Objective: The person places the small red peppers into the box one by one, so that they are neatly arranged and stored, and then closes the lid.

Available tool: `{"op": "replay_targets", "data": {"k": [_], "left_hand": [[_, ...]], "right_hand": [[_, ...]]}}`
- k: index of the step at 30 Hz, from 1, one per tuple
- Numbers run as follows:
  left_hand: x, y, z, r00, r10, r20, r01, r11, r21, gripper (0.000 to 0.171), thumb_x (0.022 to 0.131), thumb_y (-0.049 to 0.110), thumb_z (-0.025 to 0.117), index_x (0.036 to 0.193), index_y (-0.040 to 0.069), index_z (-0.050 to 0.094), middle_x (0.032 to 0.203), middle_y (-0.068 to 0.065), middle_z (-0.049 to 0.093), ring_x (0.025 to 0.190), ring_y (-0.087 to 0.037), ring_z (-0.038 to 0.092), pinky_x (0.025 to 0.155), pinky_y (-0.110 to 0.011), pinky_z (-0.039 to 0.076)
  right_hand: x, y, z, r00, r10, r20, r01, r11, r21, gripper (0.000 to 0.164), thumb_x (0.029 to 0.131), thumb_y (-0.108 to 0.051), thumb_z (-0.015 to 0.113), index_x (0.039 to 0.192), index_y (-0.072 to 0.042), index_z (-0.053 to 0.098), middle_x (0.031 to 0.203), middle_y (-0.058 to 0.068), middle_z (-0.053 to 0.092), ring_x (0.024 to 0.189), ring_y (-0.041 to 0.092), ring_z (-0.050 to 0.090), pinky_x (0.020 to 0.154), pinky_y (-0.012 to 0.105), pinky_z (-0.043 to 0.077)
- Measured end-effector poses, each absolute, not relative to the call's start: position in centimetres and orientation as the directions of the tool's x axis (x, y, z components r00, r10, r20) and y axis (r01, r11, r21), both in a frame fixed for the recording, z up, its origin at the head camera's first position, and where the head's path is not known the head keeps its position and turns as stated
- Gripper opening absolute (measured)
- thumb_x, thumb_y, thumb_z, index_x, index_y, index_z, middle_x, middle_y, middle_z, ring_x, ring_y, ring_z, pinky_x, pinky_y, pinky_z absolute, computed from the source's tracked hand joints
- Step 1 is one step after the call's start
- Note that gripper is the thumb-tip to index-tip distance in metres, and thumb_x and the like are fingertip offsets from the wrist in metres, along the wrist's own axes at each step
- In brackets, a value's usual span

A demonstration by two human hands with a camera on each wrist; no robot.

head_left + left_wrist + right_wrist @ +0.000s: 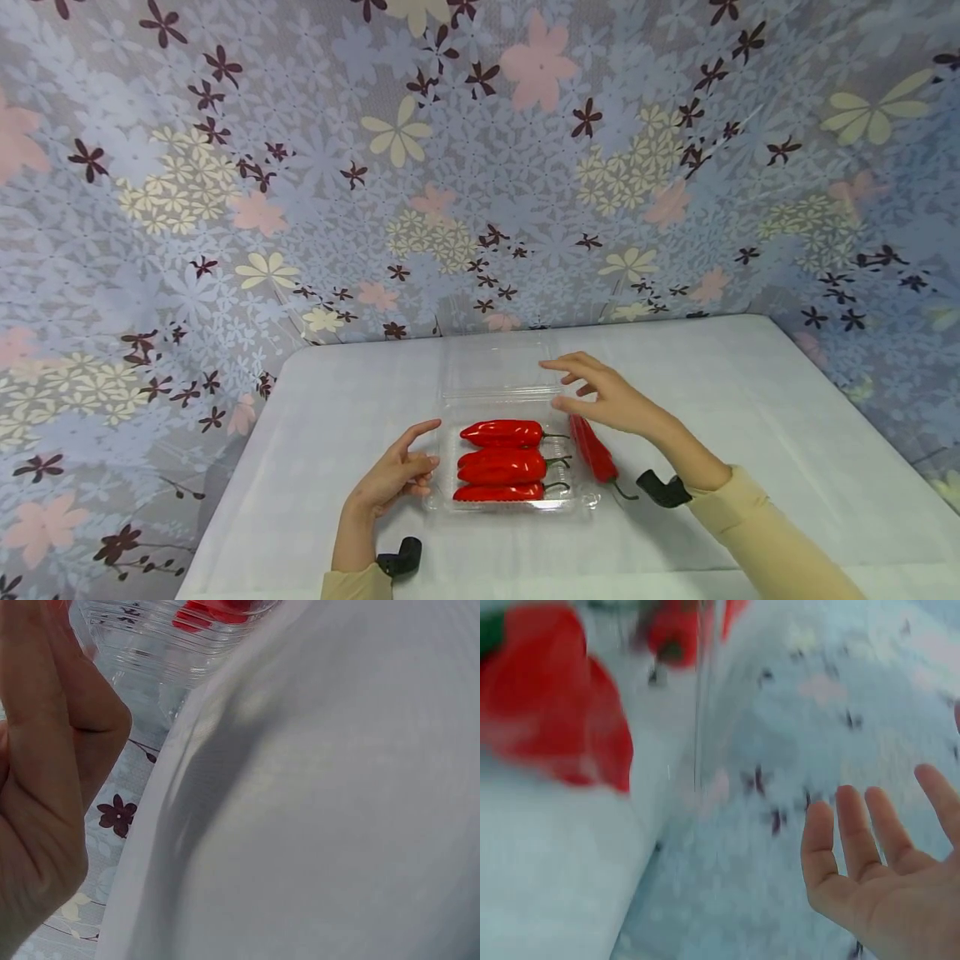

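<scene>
Left hand (393, 477) loose, right hand (609, 400) wide; a bump could roll the unboxed, tapered red pepper (595, 452) toward the tabletop's (810, 433) edge.

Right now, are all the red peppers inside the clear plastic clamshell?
No, three red peppers lie inside the clear plastic clamshell, but a fourth red pepper lies outside, to its right.

In the left wrist view I lose part of the left hand (45, 772) at the left edge and of the box (150, 645) at the top; in the right, a pepper (555, 697), upper left, is blurred and cropped, and the right hand (892, 900) runs off rightward.
</scene>
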State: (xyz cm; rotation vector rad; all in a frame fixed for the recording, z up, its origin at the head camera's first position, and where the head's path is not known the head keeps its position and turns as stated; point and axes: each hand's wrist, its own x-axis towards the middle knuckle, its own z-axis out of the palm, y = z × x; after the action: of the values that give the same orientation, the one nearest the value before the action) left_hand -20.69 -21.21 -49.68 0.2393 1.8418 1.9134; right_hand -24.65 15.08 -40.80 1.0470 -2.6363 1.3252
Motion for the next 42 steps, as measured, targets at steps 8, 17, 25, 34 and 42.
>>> {"op": "replay_targets", "data": {"k": [8, 17, 25, 34, 42], "left_hand": [[-20.5, -21.6, -49.6, -0.878, 0.43, -0.211, -0.228, 0.012, 0.973, 0.064, 0.093, 0.006, 0.059, 0.147, 0.015, 0.028, 0.065, -0.002, 0.045, 0.054, -0.01, 0.046, 0.056, -0.021, 0.053], [-20.4, -21.9, -49.7, -0.878, 0.432, -0.208, -0.225, 0.01, 0.974, 0.068, 0.091, 0.011, 0.063, 0.148, 0.013, 0.026, 0.064, -0.002, 0.045, 0.054, -0.01, 0.046, 0.055, -0.021, 0.053], [-20.6, -21.8, -49.6, -0.877, 0.437, -0.201, -0.226, -0.007, 0.974, 0.066, 0.092, 0.008, 0.061, 0.148, 0.014, 0.027, 0.064, -0.001, 0.046, 0.052, -0.009, 0.047, 0.055, -0.021, 0.053], [-20.5, -21.6, -49.5, -0.872, 0.457, -0.175, -0.212, -0.03, 0.977, 0.065, 0.092, 0.003, 0.058, 0.148, 0.009, 0.024, 0.065, -0.001, 0.046, 0.051, -0.006, 0.048, 0.054, -0.02, 0.053], [-20.5, -21.5, -49.5, -0.877, 0.438, -0.198, -0.224, -0.008, 0.975, 0.065, 0.092, 0.002, 0.058, 0.148, 0.011, 0.026, 0.064, -0.002, 0.047, 0.05, -0.007, 0.048, 0.053, -0.02, 0.053]], "right_hand": [[-24.3, 19.5, -40.5, -0.917, -0.305, 0.255, -0.384, 0.512, -0.768, 0.058, 0.09, -0.027, 0.066, 0.142, -0.016, 0.042, 0.132, 0.013, 0.044, 0.105, 0.034, 0.057, 0.078, 0.048, 0.053], [-22.9, 19.9, -44.9, -0.964, -0.261, -0.047, -0.118, 0.582, -0.805, 0.073, 0.087, -0.035, 0.068, 0.145, -0.007, 0.032, 0.129, 0.029, 0.037, 0.101, 0.038, 0.058, 0.066, 0.036, 0.056], [-22.1, 19.1, -46.9, -0.96, -0.252, -0.119, -0.068, 0.628, -0.775, 0.061, 0.087, -0.03, 0.069, 0.138, -0.008, 0.045, 0.118, 0.022, 0.046, 0.092, 0.031, 0.057, 0.069, 0.038, 0.054], [-21.8, 18.3, -48.5, -0.952, -0.281, -0.124, -0.1, 0.665, -0.74, 0.059, 0.083, -0.032, 0.072, 0.133, -0.007, 0.051, 0.106, 0.015, 0.051, 0.09, 0.027, 0.053, 0.068, 0.036, 0.054], [-21.5, 17.7, -48.4, -0.944, -0.308, -0.12, -0.119, 0.655, -0.746, 0.058, 0.083, -0.026, 0.072, 0.133, -0.005, 0.051, 0.096, 0.009, 0.054, 0.083, 0.022, 0.051, 0.061, 0.029, 0.052]]}}
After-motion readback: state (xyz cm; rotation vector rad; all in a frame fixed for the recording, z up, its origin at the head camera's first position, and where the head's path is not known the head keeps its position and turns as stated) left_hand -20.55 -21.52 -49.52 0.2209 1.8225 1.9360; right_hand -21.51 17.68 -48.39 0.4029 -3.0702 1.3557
